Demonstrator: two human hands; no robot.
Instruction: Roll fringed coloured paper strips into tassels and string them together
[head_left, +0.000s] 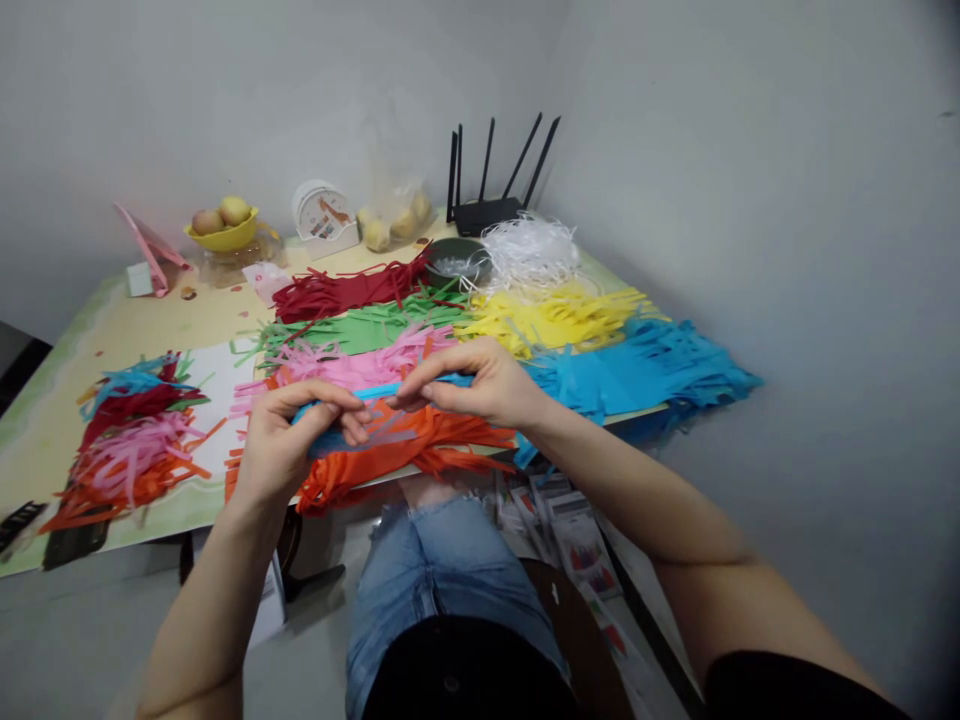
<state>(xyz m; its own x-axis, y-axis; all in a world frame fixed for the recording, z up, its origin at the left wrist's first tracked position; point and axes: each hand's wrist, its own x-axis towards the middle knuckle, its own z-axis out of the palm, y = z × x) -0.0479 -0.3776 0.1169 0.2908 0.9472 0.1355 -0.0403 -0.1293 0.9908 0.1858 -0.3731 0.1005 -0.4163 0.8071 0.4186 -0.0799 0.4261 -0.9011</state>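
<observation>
Between my two hands a narrow blue paper strip [377, 391] is stretched, with fringed ends trailing past the fingers. My left hand [281, 440] pinches its left end between thumb and fingers. At the other end, my right hand [480, 385] has thumb and fingertips closed on the strip. Both hands hover over orange fringed paper [397, 450] and pink fringed paper [360, 365]. A pile of blue fringed paper [600, 375] lies right of my right hand, partly behind the wrist.
Green [360, 325], dark red [352, 292] and yellow fringed paper [555, 315] lie farther back. A dark bowl [454, 250], white shredded strands [532, 255] and a black router [484, 215] stand behind. Mixed fringed bundles [135, 440] lie left. A wall [787, 250] borders the right.
</observation>
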